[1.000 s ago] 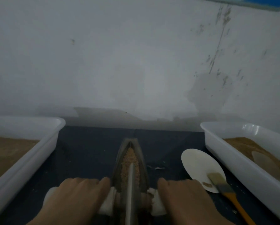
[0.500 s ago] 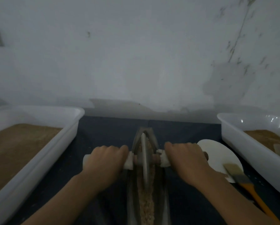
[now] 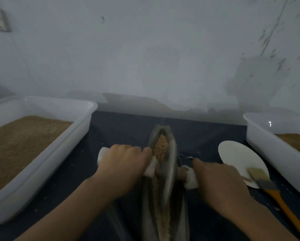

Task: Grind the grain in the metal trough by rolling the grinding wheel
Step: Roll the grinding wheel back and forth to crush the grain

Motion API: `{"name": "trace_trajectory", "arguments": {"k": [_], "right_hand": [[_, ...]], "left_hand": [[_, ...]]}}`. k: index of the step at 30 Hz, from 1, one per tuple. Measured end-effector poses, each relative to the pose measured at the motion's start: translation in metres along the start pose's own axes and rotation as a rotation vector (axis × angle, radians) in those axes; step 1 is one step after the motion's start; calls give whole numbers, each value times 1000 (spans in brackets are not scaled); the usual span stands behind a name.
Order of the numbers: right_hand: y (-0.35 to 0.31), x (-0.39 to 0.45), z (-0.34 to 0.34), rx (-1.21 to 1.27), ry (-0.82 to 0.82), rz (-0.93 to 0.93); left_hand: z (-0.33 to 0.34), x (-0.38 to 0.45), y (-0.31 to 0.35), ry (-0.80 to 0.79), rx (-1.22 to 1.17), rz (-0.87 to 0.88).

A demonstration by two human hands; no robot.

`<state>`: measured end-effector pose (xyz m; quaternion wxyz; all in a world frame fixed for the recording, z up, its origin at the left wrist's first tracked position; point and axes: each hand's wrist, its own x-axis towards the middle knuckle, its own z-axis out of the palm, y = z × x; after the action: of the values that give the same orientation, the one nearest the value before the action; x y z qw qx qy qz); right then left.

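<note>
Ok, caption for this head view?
Both hands, left hand and right hand, grip the grinding wheel handles over the grain-filled trough.

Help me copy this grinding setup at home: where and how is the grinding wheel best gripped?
By its white-wrapped axle handles, not the disc. The grinding wheel stands on edge in the narrow metal trough, its axle sticking out sideways. Come from above, as the left hand and right hand do, fingers curled over each end.

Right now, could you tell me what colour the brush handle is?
Orange, on the brush, clearest in the head view.
</note>
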<state>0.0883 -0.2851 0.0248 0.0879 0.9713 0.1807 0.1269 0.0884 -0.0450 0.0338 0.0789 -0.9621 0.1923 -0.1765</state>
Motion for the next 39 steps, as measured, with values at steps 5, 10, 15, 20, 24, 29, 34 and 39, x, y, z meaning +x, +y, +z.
{"name": "trace_trajectory", "arguments": {"k": [5, 10, 15, 20, 24, 29, 34, 39], "right_hand": [[8, 49, 10, -111, 126, 13], [5, 41, 4, -170, 188, -52], [-6, -13, -14, -72, 114, -113], [-5, -27, -4, -20, 14, -35], [-2, -4, -2, -85, 208, -103], [3, 49, 6, -237, 231, -13], [2, 27, -1, -194, 120, 7], [-8, -27, -16, -62, 129, -119]], "left_hand": [[23, 24, -14, 66, 14, -80], [16, 12, -12, 20, -43, -95], [-6, -35, 5, 5, -66, -15], [-14, -52, 9, 106, -8, 45], [4, -26, -1, 61, 9, -49], [22, 13, -11, 69, 18, -117], [12, 4, -7, 50, 42, -68], [-12, -35, 7, 8, -23, 10]]}}
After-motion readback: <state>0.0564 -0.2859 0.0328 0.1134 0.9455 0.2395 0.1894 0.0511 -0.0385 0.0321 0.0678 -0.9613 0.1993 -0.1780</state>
